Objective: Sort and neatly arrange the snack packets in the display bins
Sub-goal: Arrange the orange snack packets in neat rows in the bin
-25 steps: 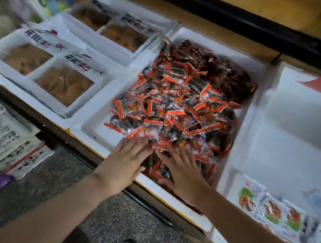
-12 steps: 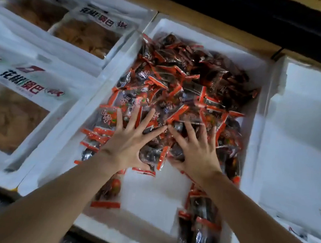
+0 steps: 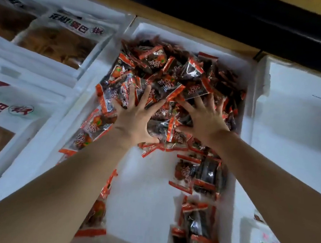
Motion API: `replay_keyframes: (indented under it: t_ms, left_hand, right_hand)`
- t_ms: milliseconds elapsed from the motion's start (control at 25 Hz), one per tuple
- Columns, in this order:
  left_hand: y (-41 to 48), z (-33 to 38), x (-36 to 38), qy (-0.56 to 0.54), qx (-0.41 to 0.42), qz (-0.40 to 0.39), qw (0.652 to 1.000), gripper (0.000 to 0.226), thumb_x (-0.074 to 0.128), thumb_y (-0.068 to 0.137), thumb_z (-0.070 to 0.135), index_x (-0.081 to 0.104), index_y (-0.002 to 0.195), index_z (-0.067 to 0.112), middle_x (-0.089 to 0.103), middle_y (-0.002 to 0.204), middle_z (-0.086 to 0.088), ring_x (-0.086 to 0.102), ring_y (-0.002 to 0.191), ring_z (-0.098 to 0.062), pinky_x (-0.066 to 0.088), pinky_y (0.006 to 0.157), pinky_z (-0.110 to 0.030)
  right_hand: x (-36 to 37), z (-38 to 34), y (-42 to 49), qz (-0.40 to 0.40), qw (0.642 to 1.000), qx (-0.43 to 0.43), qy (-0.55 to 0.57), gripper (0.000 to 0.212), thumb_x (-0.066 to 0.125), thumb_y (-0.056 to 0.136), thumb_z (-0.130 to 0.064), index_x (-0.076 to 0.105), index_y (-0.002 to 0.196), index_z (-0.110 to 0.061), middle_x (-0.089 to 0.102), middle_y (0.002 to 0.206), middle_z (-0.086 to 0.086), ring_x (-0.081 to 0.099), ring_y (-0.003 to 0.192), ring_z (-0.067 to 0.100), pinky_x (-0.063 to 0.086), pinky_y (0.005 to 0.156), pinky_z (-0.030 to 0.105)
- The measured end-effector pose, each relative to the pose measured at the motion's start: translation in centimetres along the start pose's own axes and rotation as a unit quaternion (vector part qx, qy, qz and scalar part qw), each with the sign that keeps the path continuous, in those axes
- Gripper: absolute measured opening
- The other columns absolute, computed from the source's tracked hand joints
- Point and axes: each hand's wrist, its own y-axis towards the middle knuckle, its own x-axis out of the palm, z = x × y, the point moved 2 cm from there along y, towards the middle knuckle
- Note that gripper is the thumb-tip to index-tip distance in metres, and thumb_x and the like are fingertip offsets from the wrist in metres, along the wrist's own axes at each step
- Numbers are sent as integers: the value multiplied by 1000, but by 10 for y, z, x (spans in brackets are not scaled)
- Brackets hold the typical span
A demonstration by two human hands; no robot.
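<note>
Dim even light, motion blur, wide-angle bending at edges, glinting wrappers

The snack packets are showing dark clear film with orange-red ends and white lettering; the bin is looking white.

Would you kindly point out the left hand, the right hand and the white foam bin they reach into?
left hand (image 3: 134, 119): head view, back of the hand.
right hand (image 3: 204, 121): head view, back of the hand.
white foam bin (image 3: 144, 194): head view, bare floor.
</note>
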Motion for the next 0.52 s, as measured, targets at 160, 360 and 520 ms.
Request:
replay_keyframes:
  t_ms: [160,360,520]
  left_hand:
    - [-24,4,-10,34,23,-11,999,115,66,73,65,-19,146,42,-34,153,-6,-30,139,-39,-11,101,-72]
    - [-110,-10,12,67,228,161,958,76,45,83,56,21,150,30,16,158,-14,9,145,-38,11,105,-74]
    - [-167,-34,46,120,340,119,925,72,40,84,66,33,147,32,25,156,-10,17,144,-36,17,103,-71]
  right_hand:
    - [-15,-21,-53,65,990,9,121,55,51,93,-37,29,144,-31,23,153,3,8,144,34,5,115,59]
    - [21,-66,-153,162,973,14,166,61,41,92,-41,22,147,-23,32,149,8,20,140,34,19,110,53]
    - [66,-89,-203,86,993,-11,80,87,40,76,-70,25,148,-22,28,151,15,19,138,40,22,107,63]
